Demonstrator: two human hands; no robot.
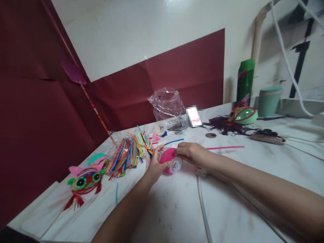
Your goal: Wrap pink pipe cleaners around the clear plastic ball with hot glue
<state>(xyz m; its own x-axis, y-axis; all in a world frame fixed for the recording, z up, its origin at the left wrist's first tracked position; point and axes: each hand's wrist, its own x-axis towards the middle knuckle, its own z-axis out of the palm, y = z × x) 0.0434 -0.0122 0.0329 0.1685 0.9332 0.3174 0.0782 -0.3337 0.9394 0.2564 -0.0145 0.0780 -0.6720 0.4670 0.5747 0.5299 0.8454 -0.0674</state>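
A clear round object wrapped with bright pink strands is between my two hands, a little above the white table. My left hand is closed round its left side, with the thumb across the lower front. At its upper right, my right hand has curled fingers touching the pink strands; whether they pinch a strand end is too small to tell. The clear end of the object faces the lower right. A pink pipe cleaner lies beyond my right forearm, and a blue one lies behind the hands.
Bundled coloured pipe cleaners and a decorated animal face lie at left. Behind are a plastic bag and purple threads. At right stand a green bottle and a pale green cup. A cable crosses the front.
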